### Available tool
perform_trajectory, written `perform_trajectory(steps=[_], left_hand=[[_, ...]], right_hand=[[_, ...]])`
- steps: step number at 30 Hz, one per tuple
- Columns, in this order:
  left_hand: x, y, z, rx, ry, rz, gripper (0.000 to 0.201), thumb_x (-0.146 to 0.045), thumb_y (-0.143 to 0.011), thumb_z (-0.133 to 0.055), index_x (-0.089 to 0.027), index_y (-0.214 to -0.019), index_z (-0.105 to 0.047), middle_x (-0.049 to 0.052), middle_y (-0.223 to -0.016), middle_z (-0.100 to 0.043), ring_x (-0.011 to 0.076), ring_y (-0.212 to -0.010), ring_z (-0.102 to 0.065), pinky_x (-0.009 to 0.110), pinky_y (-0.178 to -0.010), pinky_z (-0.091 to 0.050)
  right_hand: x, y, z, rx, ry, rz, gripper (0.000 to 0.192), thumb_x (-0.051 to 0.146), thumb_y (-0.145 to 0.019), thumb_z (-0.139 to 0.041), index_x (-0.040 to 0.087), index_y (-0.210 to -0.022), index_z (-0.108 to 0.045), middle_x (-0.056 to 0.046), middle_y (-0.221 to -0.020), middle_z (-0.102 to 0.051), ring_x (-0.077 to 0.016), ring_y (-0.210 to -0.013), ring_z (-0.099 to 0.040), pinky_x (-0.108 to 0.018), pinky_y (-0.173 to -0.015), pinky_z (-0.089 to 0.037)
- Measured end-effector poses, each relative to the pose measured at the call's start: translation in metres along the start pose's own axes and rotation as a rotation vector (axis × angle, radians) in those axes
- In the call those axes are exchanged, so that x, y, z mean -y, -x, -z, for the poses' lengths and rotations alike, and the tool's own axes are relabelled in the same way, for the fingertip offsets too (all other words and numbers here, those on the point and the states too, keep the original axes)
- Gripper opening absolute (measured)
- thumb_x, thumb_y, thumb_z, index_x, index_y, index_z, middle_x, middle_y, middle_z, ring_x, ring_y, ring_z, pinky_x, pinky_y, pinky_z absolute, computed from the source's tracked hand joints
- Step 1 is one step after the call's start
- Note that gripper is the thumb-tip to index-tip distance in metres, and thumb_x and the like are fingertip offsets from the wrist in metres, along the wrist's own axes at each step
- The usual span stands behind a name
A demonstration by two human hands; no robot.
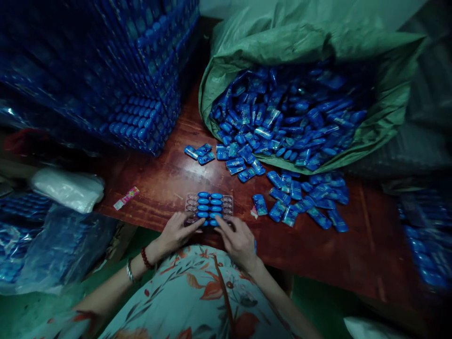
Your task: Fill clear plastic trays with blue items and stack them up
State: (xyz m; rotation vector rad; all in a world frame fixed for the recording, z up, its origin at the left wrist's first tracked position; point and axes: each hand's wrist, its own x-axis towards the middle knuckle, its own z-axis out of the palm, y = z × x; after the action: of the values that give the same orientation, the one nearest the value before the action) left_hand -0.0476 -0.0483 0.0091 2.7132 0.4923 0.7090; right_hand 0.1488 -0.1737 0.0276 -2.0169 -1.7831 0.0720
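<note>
A clear plastic tray [228,203] lies near the table's front edge. Two columns of glossy blue containers [203,201] fill its middle, and its outer cells hold nothing blue. My left hand [177,230] is at the tray's near left corner, its thumb stretched to the nearest container and its fingers spread along the side. Opposite it, my right hand [238,238] has an extended fingertip on the nearest container of the right column. Both hands have their fingers apart and cover the tray's near corners. Small blue packs [260,205] lie loose just right of the tray.
A large green sack [384,106] lies open at the back right, spilling blue packs onto the brown table [155,188]. Tall stacks of filled blue trays [134,117] stand at the back left. A pink wrapper [126,198] and bundled clear plastic [67,188] lie left.
</note>
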Motion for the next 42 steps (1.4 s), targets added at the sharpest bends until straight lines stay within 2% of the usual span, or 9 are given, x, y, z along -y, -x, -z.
perform_trajectory(steps=[3,6,12,19,26,29,34,39,42], left_hand=[[0.024,-0.022,-0.006,-0.147,0.15,0.2,0.026,-0.025,-0.092,-0.045,-0.023,-0.109,-0.064,0.007,-0.094,-0.058,0.0158,-0.082,-0.056,0.027,-0.071,-0.049],[0.053,-0.065,-0.02,-0.242,0.217,0.478,0.023,-0.027,-0.092,-0.045,-0.018,-0.103,-0.064,0.005,-0.087,-0.058,0.0153,-0.077,-0.056,0.027,-0.07,-0.048],[0.096,-0.151,-0.043,-0.185,-0.012,0.672,0.035,-0.033,-0.084,-0.061,-0.009,-0.108,-0.055,0.015,-0.103,-0.055,0.0259,-0.094,-0.054,0.039,-0.082,-0.045],[0.101,-0.184,-0.062,0.177,-0.173,0.456,0.03,-0.02,-0.079,-0.066,-0.011,-0.106,-0.056,0.017,-0.108,-0.054,0.0316,-0.103,-0.048,0.042,-0.086,-0.042],[0.107,-0.125,-0.042,0.171,0.006,0.396,0.027,-0.029,-0.083,-0.061,-0.017,-0.106,-0.061,0.009,-0.099,-0.05,0.0251,-0.093,-0.05,0.039,-0.081,-0.044],[0.09,-0.075,-0.029,0.076,0.107,0.407,0.026,-0.024,-0.09,-0.046,-0.017,-0.109,-0.061,0.007,-0.095,-0.05,0.0202,-0.091,-0.051,0.035,-0.082,-0.045],[0.043,0.005,-0.003,-0.176,0.172,0.626,0.032,-0.025,-0.09,-0.046,-0.021,-0.12,-0.052,0.006,-0.1,-0.057,0.0179,-0.089,-0.057,0.033,-0.08,-0.049],[-0.009,0.048,0.024,-0.513,0.015,0.757,0.027,-0.026,-0.081,-0.063,-0.021,-0.107,-0.057,0.003,-0.091,-0.06,0.017,-0.082,-0.06,0.03,-0.075,-0.051],[-0.033,0.052,0.027,-0.426,0.065,0.624,0.022,-0.021,-0.084,-0.059,-0.023,-0.106,-0.06,0.003,-0.092,-0.061,0.0171,-0.084,-0.06,0.03,-0.076,-0.052]], right_hand=[[-0.039,-0.001,0.012,-0.143,0.061,-0.376,0.039,0.033,-0.096,-0.037,0.022,-0.13,-0.051,-0.01,-0.099,-0.055,-0.0194,-0.086,-0.058,-0.029,-0.071,-0.046],[-0.079,-0.01,0.025,-0.05,0.203,-0.639,0.053,0.042,-0.092,-0.041,0.014,-0.138,-0.039,-0.017,-0.111,-0.053,-0.0261,-0.088,-0.06,-0.032,-0.062,-0.046],[-0.089,-0.022,0.023,0.308,0.118,-0.535,0.035,0.03,-0.088,-0.05,0.016,-0.12,-0.049,-0.013,-0.104,-0.064,-0.0244,-0.087,-0.064,-0.031,-0.068,-0.046],[-0.065,-0.003,0.013,0.385,-0.191,-0.442,0.043,0.027,-0.085,-0.054,0.019,-0.125,-0.046,-0.01,-0.102,-0.066,-0.0232,-0.089,-0.065,-0.032,-0.074,-0.046],[-0.041,0.022,0.018,-0.046,-0.63,-0.58,0.028,0.039,-0.083,-0.056,0.019,-0.103,-0.053,-0.004,-0.085,-0.066,-0.0157,-0.071,-0.064,-0.024,-0.06,-0.051],[-0.022,0.027,0.006,0.017,-0.665,-0.329,0.018,0.031,-0.088,-0.051,0.021,-0.102,-0.056,-0.005,-0.093,-0.067,-0.0159,-0.083,-0.065,-0.027,-0.072,-0.054],[-0.01,0.025,-0.01,0.028,-0.337,0.143,0.027,0.012,-0.092,-0.039,0.019,-0.106,-0.06,-0.01,-0.1,-0.065,-0.0167,-0.092,-0.061,-0.028,-0.078,-0.052],[0.0,0.013,0.002,0.142,-0.145,0.227,0.03,0.007,-0.09,-0.036,0.017,-0.1,-0.063,-0.007,-0.08,-0.059,-0.0165,-0.075,-0.054,-0.026,-0.065,-0.047],[0.005,0.006,0.005,0.164,-0.153,0.221,0.033,0.003,-0.085,-0.038,0.016,-0.104,-0.062,-0.007,-0.082,-0.058,-0.0165,-0.074,-0.053,-0.025,-0.064,-0.046]])
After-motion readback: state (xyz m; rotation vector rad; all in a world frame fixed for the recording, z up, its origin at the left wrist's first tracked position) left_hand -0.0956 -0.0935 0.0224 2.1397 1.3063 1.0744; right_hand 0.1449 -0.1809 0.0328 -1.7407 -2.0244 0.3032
